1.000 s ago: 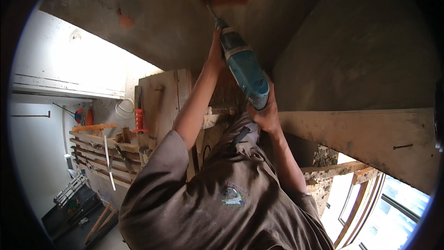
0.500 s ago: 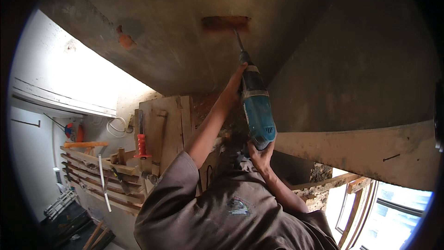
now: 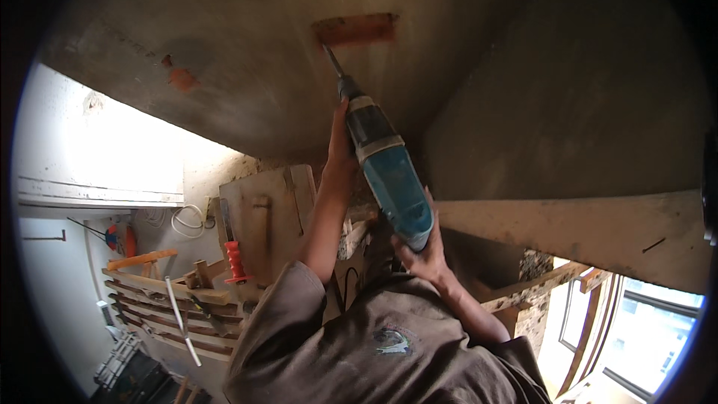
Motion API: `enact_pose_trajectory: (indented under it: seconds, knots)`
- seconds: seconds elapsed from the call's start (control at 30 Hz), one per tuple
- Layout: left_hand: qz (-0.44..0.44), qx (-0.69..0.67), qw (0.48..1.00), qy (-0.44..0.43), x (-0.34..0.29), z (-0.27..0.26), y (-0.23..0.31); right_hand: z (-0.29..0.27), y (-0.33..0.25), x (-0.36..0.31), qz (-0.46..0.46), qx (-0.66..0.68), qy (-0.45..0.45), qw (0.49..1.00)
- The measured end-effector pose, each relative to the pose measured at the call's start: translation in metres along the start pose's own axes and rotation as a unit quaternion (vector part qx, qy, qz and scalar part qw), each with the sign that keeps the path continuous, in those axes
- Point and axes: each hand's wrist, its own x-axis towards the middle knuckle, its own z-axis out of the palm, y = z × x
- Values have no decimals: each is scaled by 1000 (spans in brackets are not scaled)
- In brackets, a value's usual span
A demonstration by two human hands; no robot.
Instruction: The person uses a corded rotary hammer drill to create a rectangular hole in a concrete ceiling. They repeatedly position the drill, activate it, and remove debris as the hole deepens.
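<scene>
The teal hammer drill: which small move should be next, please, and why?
Perhaps press the bit lightly at the lower left corner of the reddish patch: its tip appears right there, though contact is unclear. The left hand holds the front of the teal hammer drill, and the right hand grips its rear, so a small push looks controllable.

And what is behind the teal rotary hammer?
Brownish plaster shows beyond the rotary hammer. The left hand is partly behind it; its covered part and anything directly behind the body cannot be seen.

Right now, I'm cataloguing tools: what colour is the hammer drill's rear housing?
The hammer drill's rear housing is teal, seen best in the head view.
</scene>
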Motion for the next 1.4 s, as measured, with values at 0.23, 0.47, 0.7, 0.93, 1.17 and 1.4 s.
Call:
enact_pose_trajectory:
  seconds: [0.23,0.47,0.7,0.93,1.17,1.4]
  knots:
    - [-69,34,997,27,-7,51,-32,-42,11,-29,83,56,44,994]
    - [5,70,997,33,16,78,-44,-83,13,8,105,39,37,993]
    - [-101,-23,993,57,53,71,-45,-96,29,19,134,15,69,988]
    - [-120,-17,991,60,57,86,-28,-100,-13,40,144,30,56,987]
    - [-79,96,988,91,27,90,-39,-104,-2,9,161,141,28,976]
    - [-85,147,985,22,12,76,-47,-87,4,-21,119,32,85,989]
